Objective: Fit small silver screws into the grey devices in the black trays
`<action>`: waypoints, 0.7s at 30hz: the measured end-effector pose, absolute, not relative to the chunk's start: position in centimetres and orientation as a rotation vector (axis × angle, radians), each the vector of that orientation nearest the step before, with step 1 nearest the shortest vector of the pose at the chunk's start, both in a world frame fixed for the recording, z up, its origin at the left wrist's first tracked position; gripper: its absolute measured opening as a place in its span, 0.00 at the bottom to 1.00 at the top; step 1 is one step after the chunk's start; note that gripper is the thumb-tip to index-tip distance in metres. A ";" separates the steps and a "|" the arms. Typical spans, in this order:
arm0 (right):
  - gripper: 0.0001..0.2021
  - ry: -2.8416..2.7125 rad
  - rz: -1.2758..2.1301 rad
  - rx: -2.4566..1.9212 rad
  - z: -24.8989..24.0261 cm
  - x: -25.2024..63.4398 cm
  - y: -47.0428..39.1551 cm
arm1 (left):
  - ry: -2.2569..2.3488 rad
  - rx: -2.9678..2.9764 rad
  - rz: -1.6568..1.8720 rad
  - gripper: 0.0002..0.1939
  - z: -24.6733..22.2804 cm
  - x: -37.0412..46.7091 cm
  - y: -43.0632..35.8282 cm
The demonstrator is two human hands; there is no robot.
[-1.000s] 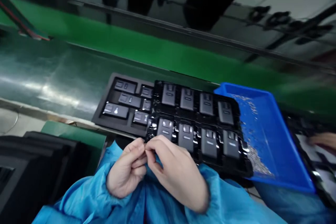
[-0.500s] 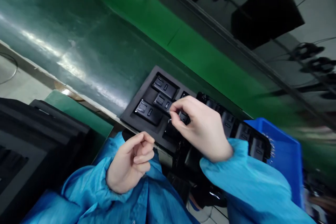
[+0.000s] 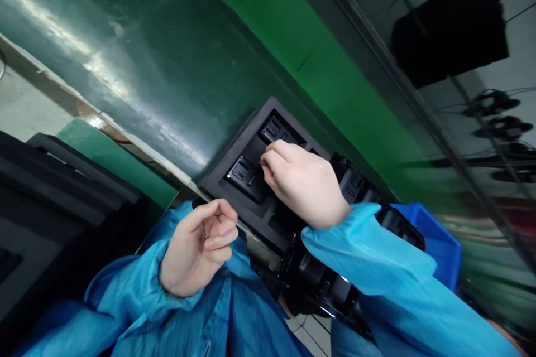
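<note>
A black foam tray (image 3: 213, 184) lies on the green workbench, with black plastic devices in its recesses. One device (image 3: 247, 178) carries white lettering; another device (image 3: 276, 129) sits in the recess behind it. Over the tray, my right hand (image 3: 305, 181) has thumb and forefinger pinched together, a tiny thing just showing at the fingertips, too small to name. My left hand (image 3: 199, 251) is held palm up in front of the tray, its fingers curled in. A small speck shows between those fingers, but I cannot make out what it is.
A second black holder (image 3: 354, 183) with several similar devices is partly behind my right arm. Beyond it stands a blue bin (image 3: 444, 251). Dark foam trays (image 3: 84, 178) are stacked at left. The green workbench (image 3: 167, 83) runs along a green back panel (image 3: 310, 61).
My right hand has moved over the tray's middle device, which it now hides. My left hand keeps its curled pose. The whole view has turned and shifted a little.
</note>
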State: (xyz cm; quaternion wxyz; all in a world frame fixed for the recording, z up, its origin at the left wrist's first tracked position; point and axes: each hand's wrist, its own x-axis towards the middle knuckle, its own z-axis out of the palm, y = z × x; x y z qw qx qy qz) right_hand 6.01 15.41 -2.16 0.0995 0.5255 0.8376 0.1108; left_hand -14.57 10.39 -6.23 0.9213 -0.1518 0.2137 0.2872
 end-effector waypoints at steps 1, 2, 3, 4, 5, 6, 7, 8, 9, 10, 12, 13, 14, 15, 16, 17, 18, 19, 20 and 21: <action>0.07 2.465 0.333 1.539 -2.2 5.9 15.4 | 0.439 -0.314 0.591 0.16 -6.2 -14.6 10.4; 0.07 2.458 0.343 1.524 -2.2 5.8 15.4 | 0.439 -0.317 0.591 0.16 -6.2 -14.6 10.4; 0.07 2.452 0.355 1.512 -2.3 5.7 15.4 | 0.438 -0.318 0.593 0.16 -6.2 -14.6 10.4; 0.07 2.448 0.366 1.502 -2.4 5.6 15.4 | 0.437 -0.320 0.595 0.16 -6.2 -14.6 10.4; 0.07 2.443 0.373 1.498 -2.4 5.5 15.4 | 0.436 -0.322 0.598 0.16 -6.1 -14.6 10.4; 0.08 2.441 0.374 1.499 -2.5 5.4 15.4 | 0.437 -0.325 0.600 0.16 -6.1 -14.5 10.5; 0.08 2.440 0.371 1.505 -2.6 5.3 15.4 | 0.437 -0.328 0.603 0.16 -6.0 -14.5 10.5; 0.08 2.440 0.369 1.514 -2.7 5.3 15.3 | 0.439 -0.331 0.607 0.16 -6.0 -14.5 10.5; 0.08 2.444 0.370 1.519 -2.8 5.3 15.3 | 0.443 -0.334 0.611 0.16 -6.0 -14.5 10.5; 0.08 2.453 0.374 1.515 -2.8 5.3 15.3 | 0.446 -0.336 0.614 0.17 -5.9 -14.5 10.5; 0.08 2.483 0.379 1.487 -3.0 5.5 15.0 | 0.447 -0.335 0.623 0.17 -5.9 -14.5 10.4; 0.08 2.503 0.378 1.469 -3.0 5.7 14.8 | 0.445 -0.333 0.631 0.17 -5.8 -14.5 10.4; 0.08 2.529 0.378 1.454 -3.1 5.9 14.6 | 0.446 -0.330 0.641 0.18 -5.8 -14.5 10.4; 0.08 2.557 0.376 1.445 -3.2 6.2 14.3 | 0.447 -0.327 0.654 0.18 -5.8 -14.5 10.4; 0.09 2.586 0.377 1.438 -3.2 6.5 14.1 | 0.450 -0.325 0.668 0.20 -5.8 -14.5 10.5; 0.11 2.611 0.382 1.430 -3.3 6.8 13.8 | 0.455 -0.324 0.681 0.22 -5.7 -14.5 10.5; 0.12 2.636 0.390 1.417 -3.4 7.1 13.5 | 0.461 -0.325 0.691 0.24 -5.6 -14.5 10.5; 0.13 2.660 0.392 1.400 -3.5 7.5 13.2 | 0.464 -0.330 0.699 0.26 -5.5 -14.4 10.6; 0.14 2.685 0.384 1.382 -3.6 7.8 13.0 | 0.463 -0.338 0.700 0.28 -5.4 -14.3 10.6; 0.15 2.710 0.362 1.371 -3.8 8.1 12.8 | 0.459 -0.348 0.701 0.30 -5.4 -14.2 10.7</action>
